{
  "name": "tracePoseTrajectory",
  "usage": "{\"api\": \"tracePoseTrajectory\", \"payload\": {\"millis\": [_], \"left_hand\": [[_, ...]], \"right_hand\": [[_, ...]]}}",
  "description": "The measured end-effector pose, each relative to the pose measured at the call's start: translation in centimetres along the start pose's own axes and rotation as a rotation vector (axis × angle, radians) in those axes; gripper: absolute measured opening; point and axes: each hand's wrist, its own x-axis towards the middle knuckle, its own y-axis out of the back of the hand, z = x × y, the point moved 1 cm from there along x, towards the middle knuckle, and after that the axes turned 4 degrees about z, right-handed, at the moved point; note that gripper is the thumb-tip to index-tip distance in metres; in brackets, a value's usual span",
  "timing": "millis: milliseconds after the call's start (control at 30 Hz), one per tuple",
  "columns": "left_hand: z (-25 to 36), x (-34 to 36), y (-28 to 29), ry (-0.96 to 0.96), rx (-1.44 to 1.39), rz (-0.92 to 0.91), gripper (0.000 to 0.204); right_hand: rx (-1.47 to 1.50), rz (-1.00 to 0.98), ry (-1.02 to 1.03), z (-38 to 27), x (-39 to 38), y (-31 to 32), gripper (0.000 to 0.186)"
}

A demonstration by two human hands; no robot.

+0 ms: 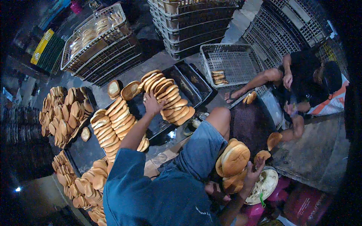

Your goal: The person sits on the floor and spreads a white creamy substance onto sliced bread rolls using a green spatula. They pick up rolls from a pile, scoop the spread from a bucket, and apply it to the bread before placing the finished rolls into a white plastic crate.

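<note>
My left hand is stretched out over a curved row of golden-brown buns. Its fingers are apart and rest against the buns, beside a dark tray. On the other side, my right hand is raised with fingers apart, over the edge of a round tub of pale cream with a green-handled tool in it. A small bun lies at its fingertips; whether they touch it is unclear. Close to that hand is a stack of large round buns.
More bun rows and heaps cover the left. Stacked crates and a bun-filled crate stand at the back. A crate holds a few buns. Another person sits at the right by a dark board.
</note>
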Motion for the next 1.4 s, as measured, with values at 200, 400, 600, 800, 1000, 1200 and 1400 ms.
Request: {"api": "tracePoseTrajectory", "payload": {"millis": [200, 400, 600, 800, 1000, 1200, 1400], "left_hand": [[-1.1, 8.6, -1.6, 0.003, 0.098, 0.008, 0.112], [1.5, 13.8, -1.1, -0.103, 0.353, -0.269, 0.144], [-3.5, 18.9, -7.2, -0.058, 0.443, -0.385, 0.138], [2.6, 15.5, -4.5, 0.093, 0.365, -0.36, 0.108], [0.9, 11.8, -4.7, 0.114, 0.142, -0.111, 0.089], [-3.5, 7.4, 0.1, 0.233, -0.382, 0.421, 0.114], [6.9, 3.7, 13.4, -0.239, -0.814, 0.476, 0.119]], "right_hand": [[-0.055, -0.027, 0.061, -0.3, -0.5, -0.9, 0.077], [-0.239, -0.038, -0.004, -1.2, -2.3, -0.1, 0.078], [-0.067, -0.04, -0.064, 1.7, -3.2, 0.6, 0.078], [0.047, -0.013, -0.089, 2.9, -4.4, 2.0, 0.084], [-0.032, 0.014, 0.014, 3.8, -4.3, 1.6, 0.092], [0.019, 0.109, 0.06, -0.2, -4.6, 1.5, 0.083], [0.325, 0.155, 0.057, -1.9, -3.9, 1.8, 0.074]]}}
